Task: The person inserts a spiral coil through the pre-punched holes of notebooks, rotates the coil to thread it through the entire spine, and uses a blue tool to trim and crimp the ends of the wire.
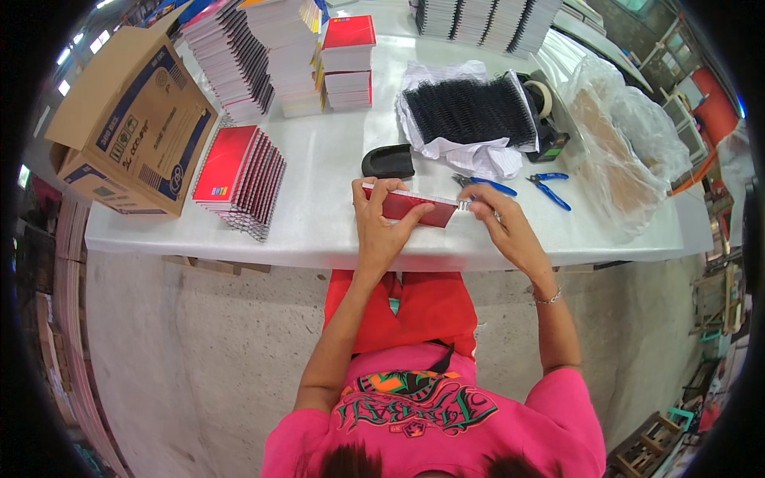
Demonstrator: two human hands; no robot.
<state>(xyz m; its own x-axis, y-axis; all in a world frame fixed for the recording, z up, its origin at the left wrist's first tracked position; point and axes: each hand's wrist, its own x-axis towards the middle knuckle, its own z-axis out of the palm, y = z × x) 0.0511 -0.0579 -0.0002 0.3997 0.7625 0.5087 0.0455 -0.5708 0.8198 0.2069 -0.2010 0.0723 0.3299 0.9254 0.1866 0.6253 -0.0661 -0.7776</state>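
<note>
A small red-covered notebook (414,209) is held on edge above the table's near side, spine edge upward. My left hand (378,227) grips it from the left, the thumb on the red cover and the fingers over the top edge. At its right end a wire spiral coil (464,205) sticks out a little. My right hand (508,231) is closed in a pinch at that coil, with the fingertips partly hiding it. Just beyond the notebook lie a black curved holder (388,162) and blue-handled cutting pliers (486,185), close to my right fingers.
A second pair of blue pliers (550,190) lies right. Black spiral coils (470,111) rest on white cloth beside a tape dispenser (550,143) and a plastic bag (629,135). Red spiral notebooks (235,171), taller stacks (348,60) and a cardboard box (139,119) stand left.
</note>
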